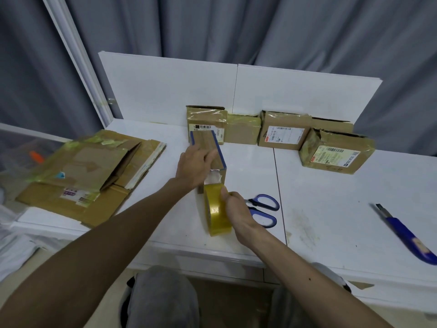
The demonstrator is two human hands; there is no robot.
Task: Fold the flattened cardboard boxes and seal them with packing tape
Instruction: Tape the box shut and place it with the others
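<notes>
Head view: the left hand (194, 165) lies flat, fingers straight, pressing the box (205, 141) at mid-table. The right hand (236, 209) grips the tape roll (216, 210) at the box's near end. Scissors (263, 209) lie just beside it, a knife (402, 233) far right, flat boxes (89, 171) left, sealed boxes (281, 133) behind.

You are looking at barcoded shipping labels (282, 134) on the left box (207, 118), the centre box (283, 121) and the right box (314, 147); their print is showing too small and blurred to read. The stickers (71, 192) on the flattened cardboard (94, 159) are likewise yielding no legible text.
</notes>
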